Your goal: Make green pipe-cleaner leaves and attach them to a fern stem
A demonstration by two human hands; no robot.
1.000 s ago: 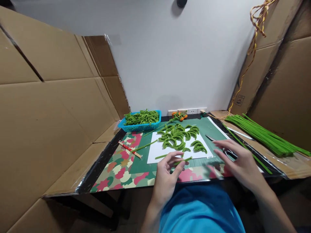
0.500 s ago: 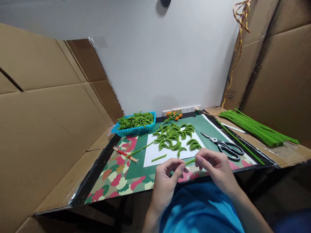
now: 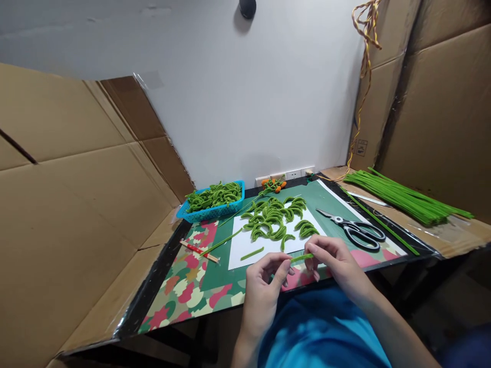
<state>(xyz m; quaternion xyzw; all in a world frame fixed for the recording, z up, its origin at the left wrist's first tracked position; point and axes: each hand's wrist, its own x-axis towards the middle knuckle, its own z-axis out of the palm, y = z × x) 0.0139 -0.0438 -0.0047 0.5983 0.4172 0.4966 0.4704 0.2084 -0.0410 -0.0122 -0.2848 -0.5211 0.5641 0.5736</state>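
A short green pipe cleaner piece stretches between my two hands above the table's front edge. My left hand pinches its left end between thumb and fingers. At its other end my right hand has thumb and fingertips closed on it. Just beyond lies a white sheet of paper with many curved green pipe cleaner pieces heaped on it. One straighter piece rests near the sheet's front left corner.
Black-handled scissors lie right of the sheet. A bundle of long green pipe cleaners is at far right. A blue basket of green pieces stands back left. Chopsticks in a red wrapper lie left. Cardboard walls flank the table.
The piece between my hands has turned nearer to level, and more of its right end shows at my right fingertips. The camera view has shifted slightly.
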